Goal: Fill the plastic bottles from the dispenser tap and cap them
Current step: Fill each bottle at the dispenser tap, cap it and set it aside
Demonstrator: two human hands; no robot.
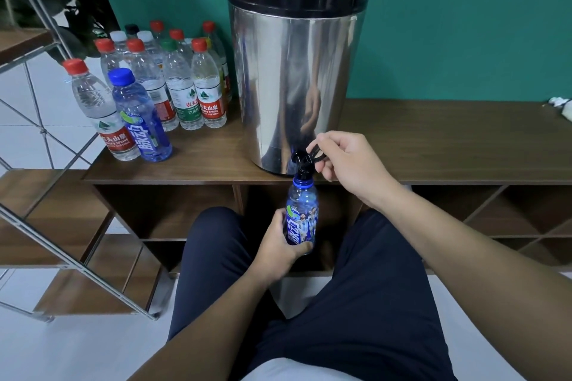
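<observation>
A: The fingers point(325, 145) of the right hand point(349, 164) pinch the black lever of the tap point(301, 161) at the foot of the steel dispenser point(294, 77). The fingers of the left hand point(280, 244) are curled round the lower half of a blue bottle point(302, 213).

B: Where does that bottle sit against the tap?

A: Directly under it. The bottle stands nearly upright, cap off, its open neck touching or just below the spout. It hangs in front of the counter point(433, 145) edge, over the lap, so only the left hand carries it.

B: Is water running?

A: I cannot tell; no stream shows, and the level inside the tinted plastic is hard to read.

B: So what does the next move turn on?

A: On keeping the neck in line with the spout, I'd say. The right hand is the nearer one to the lever; the left must hold the long axis steady. A tilt would likely spill onto the trousers.

B: Room to work?

A: Open space to the right of the dispenser on the counter. To the left stands a cluster of capped bottles point(173, 83), with another blue bottle point(140, 117) in front, well apart from the tap. The cap for the held bottle I cannot see.
</observation>
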